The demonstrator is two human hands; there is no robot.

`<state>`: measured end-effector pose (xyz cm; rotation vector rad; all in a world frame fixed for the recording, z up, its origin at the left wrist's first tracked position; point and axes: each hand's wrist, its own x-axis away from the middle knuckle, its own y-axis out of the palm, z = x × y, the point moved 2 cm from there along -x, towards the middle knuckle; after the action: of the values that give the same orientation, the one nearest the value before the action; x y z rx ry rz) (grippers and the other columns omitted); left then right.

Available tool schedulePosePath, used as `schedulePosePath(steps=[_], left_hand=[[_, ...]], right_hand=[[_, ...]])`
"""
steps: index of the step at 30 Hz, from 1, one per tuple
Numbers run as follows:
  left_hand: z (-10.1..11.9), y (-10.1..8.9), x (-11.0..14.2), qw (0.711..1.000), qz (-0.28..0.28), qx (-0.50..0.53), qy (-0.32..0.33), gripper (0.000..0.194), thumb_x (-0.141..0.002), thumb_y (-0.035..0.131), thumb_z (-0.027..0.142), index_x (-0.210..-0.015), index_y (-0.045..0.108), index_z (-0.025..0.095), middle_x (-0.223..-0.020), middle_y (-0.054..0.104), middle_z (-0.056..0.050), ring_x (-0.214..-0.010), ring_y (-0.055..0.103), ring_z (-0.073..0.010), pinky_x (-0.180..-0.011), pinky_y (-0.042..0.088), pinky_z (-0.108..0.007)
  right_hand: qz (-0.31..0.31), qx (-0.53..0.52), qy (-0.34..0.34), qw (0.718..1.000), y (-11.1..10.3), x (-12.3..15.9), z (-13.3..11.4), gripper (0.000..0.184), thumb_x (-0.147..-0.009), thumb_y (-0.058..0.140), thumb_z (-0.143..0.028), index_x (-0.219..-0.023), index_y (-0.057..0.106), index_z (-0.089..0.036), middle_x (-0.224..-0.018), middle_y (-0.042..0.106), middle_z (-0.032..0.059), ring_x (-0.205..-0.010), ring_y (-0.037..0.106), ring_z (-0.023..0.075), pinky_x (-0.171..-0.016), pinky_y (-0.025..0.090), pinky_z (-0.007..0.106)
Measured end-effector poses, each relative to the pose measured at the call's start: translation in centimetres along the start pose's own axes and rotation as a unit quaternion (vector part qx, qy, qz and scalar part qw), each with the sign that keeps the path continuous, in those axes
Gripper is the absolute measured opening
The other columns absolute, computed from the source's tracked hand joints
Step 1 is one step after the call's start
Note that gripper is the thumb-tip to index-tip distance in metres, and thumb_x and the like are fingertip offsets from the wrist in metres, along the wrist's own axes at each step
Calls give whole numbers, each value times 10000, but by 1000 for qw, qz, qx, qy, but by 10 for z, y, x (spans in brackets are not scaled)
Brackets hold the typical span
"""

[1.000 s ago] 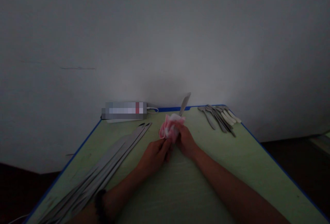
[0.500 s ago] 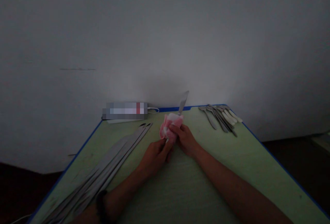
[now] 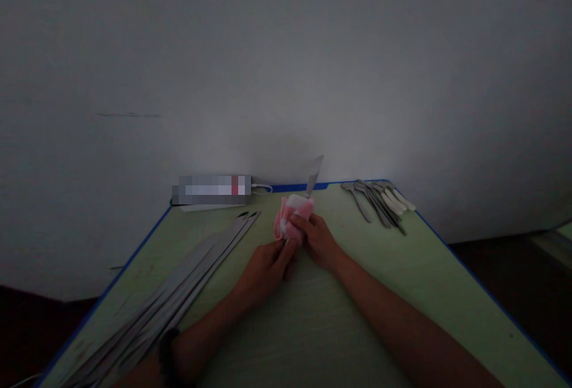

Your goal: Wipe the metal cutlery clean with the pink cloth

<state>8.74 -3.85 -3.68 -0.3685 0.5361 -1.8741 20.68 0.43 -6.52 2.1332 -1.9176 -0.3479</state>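
Note:
A pink and white cloth (image 3: pixel 295 216) is bunched around a table knife, whose silver blade (image 3: pixel 315 174) sticks up out of its far side. My right hand (image 3: pixel 317 240) is closed on the cloth, thumb pressed on top, with the knife running through it. Just below, my left hand (image 3: pixel 270 266) pinches the knife's lower end, which the fingers mostly hide. Left of my hands lies a spread of long silver cutlery (image 3: pixel 187 286), stretched by the lens. To the right is a pile of spoons and forks (image 3: pixel 375 200), several with white handles.
The pale green table (image 3: pixel 357 322) has a blue edge and stands against a grey wall (image 3: pixel 286 66). At the back left is a blurred-out box-like object (image 3: pixel 212 190) with a white cable (image 3: pixel 263 186) leaving its right side.
The whole view has shifted slightly, so everything appears a little further left. Both hands keep the same grip on cloth and knife.

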Motion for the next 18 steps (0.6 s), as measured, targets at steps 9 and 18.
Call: schedulePosePath(steps=[9, 18], left_hand=[[2, 0, 0, 1000, -4, -7, 1, 479, -853, 312, 501, -553, 488, 172, -473, 491, 32, -475, 483, -116, -511, 356, -217], [1, 1, 1, 1000, -2, 8, -4, 461, -855, 303, 505, -625, 518, 169, -473, 507, 30, -473, 490, -119, -515, 365, -218]], right_hand=[[0, -32, -6, 999, 0, -3, 2, 270, -631, 651, -379, -724, 605, -129, -657, 569, 10, -572, 480, 98, -560, 386, 235], [-10, -20, -7, 1000, 0, -3, 2, 261, -656, 639, -376, -722, 607, -125, -654, 566, 10, -559, 464, 93, -545, 374, 230]])
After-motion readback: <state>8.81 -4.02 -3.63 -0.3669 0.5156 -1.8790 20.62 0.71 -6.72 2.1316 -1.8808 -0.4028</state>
